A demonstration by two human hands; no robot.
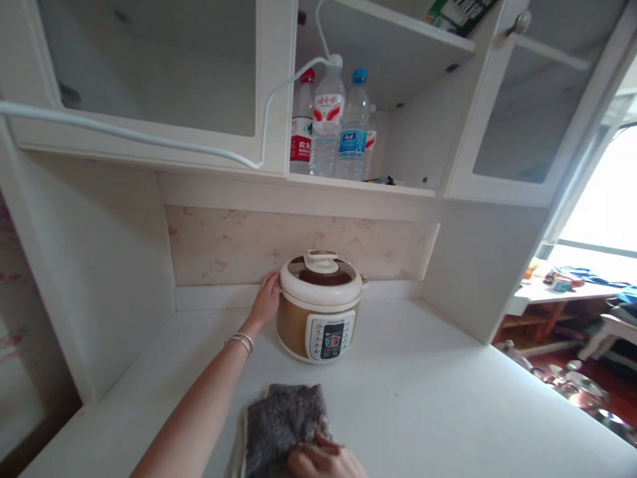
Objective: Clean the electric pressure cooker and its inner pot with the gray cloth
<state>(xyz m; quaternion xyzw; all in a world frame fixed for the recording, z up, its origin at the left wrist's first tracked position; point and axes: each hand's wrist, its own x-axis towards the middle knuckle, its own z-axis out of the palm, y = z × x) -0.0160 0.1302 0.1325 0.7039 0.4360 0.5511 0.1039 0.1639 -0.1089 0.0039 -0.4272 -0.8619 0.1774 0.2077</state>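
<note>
Where the white table [423,398] meets the wall, a lidded cooker [321,309] stands. The left hand [266,299] lies against its left side, grip open, fingers on the casing. Nearer, the right hand [323,461] rests on a grey cloth [283,425] at the table's front; whether that grip pinches it, I cannot tell.
</note>
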